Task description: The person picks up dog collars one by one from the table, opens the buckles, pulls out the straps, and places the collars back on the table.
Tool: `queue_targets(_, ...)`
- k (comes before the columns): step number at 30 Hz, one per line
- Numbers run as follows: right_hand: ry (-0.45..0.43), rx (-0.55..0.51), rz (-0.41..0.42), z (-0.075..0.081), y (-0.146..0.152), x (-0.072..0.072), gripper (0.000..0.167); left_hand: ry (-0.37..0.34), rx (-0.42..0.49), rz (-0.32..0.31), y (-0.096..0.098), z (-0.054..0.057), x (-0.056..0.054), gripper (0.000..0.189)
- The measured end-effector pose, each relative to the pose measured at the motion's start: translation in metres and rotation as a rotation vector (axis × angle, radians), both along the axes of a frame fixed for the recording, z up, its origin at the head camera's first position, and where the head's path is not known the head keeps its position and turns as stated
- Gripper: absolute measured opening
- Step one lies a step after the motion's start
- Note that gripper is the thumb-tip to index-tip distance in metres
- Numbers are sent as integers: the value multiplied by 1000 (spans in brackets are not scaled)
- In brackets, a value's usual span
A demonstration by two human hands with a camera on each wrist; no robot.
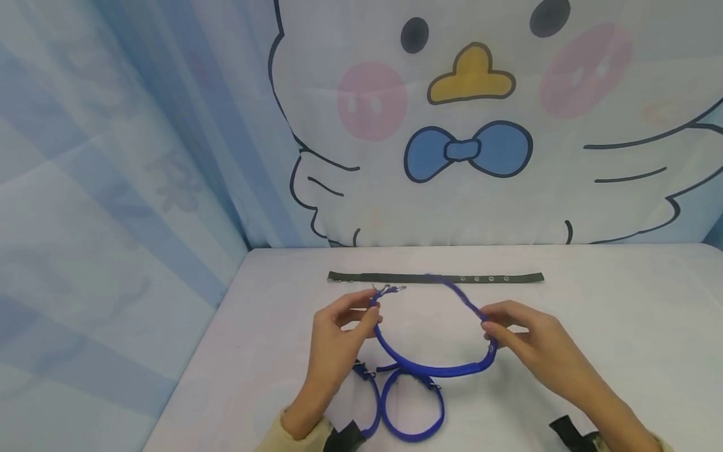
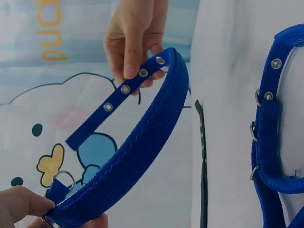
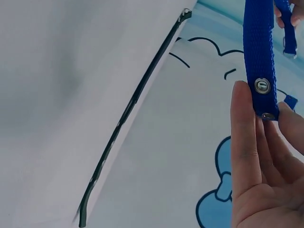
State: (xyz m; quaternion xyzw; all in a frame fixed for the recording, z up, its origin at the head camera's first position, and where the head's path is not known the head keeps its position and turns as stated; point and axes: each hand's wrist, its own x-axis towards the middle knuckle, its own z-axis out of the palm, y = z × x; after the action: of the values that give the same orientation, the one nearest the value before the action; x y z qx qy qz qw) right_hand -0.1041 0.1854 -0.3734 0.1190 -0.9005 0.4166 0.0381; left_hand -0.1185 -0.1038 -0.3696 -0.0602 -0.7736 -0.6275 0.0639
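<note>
A blue pet collar (image 1: 435, 369) hangs in a wide curve between both hands, above the table. My left hand (image 1: 337, 336) pinches its end with the metal ring and buckle (image 1: 386, 289). Thumb and fingers of my right hand (image 1: 528, 336) pinch the strap near the eyelets on the other end; the free tip (image 2: 78, 140) sticks out past them. In the left wrist view several silver eyelets (image 2: 125, 89) line that strap. Below the held collar, two more blue collars (image 1: 413, 435) lie closed into loops on the table, one partly behind my left forearm.
A dark green collar strap (image 1: 407, 277) with eyelets lies straight along the back of the white table (image 1: 271, 301). Behind the table hangs a curtain (image 1: 237, 125) with a cartoon duck print. Black bands (image 1: 344, 436) show near both wrists.
</note>
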Motion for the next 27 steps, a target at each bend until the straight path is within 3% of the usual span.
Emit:
queue_targets(12,-33,31,-54,-5,14,1,37,-2,17,9,-3,2,-1,32)
queue_targets(21,-33,224,-113,-1,13,4,68,11,60,3,-1,2,-2,33)
queue_targets(24,-24,254,-113,1,7,6,67,15,74,-10,1,1,-2,33)
queue_targets(27,-7,219,-73,3,-4,7,61,23,79,-22,3,1,-1,34)
